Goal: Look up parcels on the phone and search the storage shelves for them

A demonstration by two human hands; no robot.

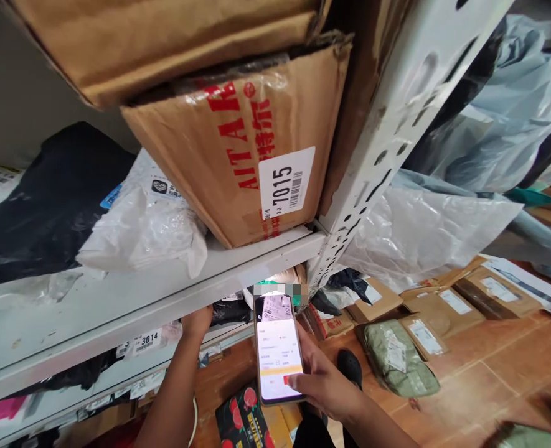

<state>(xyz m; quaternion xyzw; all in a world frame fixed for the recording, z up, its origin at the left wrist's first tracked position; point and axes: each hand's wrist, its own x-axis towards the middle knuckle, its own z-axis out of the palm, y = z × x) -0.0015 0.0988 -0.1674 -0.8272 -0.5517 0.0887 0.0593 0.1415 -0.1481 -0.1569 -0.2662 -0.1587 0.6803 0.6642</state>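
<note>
The phone (279,348) sits upright in the right hand (324,382), fingers wrapped behind it and thumb on the lit screen. Judged rigid, light, smooth-backed and breakable if dropped; best held by its long edges. The left hand (195,322) reaches under the white metal shelf (172,292) among parcels (its grip is hidden, so open or closed cannot be told). A cardboard box (238,149) labelled 7015 rests above; more parcels lie on the tiled floor (490,373)
</note>
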